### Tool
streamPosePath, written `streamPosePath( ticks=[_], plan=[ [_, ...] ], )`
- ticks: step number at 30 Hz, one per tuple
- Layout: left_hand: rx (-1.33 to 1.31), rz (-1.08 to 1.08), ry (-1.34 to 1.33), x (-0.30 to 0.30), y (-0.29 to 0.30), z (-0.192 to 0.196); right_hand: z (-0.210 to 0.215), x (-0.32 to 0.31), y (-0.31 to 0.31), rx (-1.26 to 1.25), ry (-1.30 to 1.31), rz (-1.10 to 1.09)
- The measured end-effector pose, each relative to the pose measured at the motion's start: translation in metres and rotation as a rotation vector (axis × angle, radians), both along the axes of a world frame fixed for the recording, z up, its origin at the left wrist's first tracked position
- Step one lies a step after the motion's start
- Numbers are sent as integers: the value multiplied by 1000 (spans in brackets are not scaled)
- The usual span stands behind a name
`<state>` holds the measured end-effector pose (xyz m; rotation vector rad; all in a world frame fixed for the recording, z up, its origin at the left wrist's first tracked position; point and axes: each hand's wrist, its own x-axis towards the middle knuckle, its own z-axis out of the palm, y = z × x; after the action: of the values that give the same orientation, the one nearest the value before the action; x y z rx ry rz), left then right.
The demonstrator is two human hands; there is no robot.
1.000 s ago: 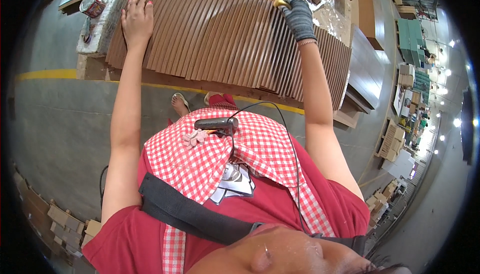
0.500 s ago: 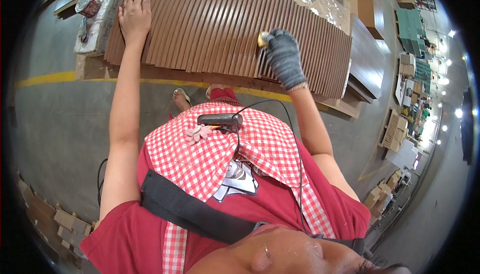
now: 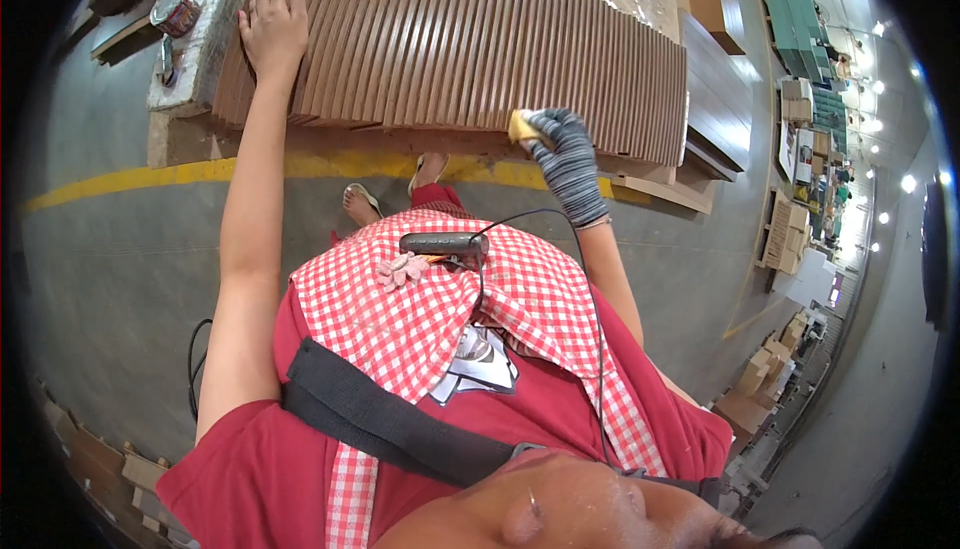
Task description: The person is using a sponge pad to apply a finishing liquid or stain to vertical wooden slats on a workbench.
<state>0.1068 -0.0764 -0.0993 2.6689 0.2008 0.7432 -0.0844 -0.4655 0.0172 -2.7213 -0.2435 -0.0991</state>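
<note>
Left grip lies flat, arm outstretched; right grip curls in a pinch.

Slats are brown, the held piece yellow, the glove streaked grey, the apron red-and-white checked.

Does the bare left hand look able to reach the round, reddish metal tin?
Probably yes: the bare left hand rests on long brown slats, near the tin, with nothing visibly blocking it.

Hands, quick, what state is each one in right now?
Left hand: open, bare, resting on the left end of the row of brown strips.
Right hand: gloved, closed on a small yellow pad.
</note>
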Motion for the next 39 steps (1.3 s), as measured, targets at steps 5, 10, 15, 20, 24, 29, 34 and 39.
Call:
streamPosePath(
  ticks=[5,10,15,20,24,29,34,39],
  plan=[
    [14,-5,51,4,-6,-2,8,-19,-14,51,144,75],
    [43,22,57,3,-5,0,5,20,-22,209,10,-32],
    [40,43,62,1,-3,3,3,112,-1,334,20,-234],
    [37,32,31,-8,4,10,-19,222,-21,282,-100,-168],
    [25,36,-2,-21,15,11,-25,265,-9,-116,-360,134],
    [-9,49,-19,-33,19,20,-25,233,-4,-371,-143,107],
    [-11,35,-55,-41,25,16,3,239,2,-305,-68,115],
    [-24,15,-68,-36,26,16,-13,258,11,-437,-187,181]
  ],
)
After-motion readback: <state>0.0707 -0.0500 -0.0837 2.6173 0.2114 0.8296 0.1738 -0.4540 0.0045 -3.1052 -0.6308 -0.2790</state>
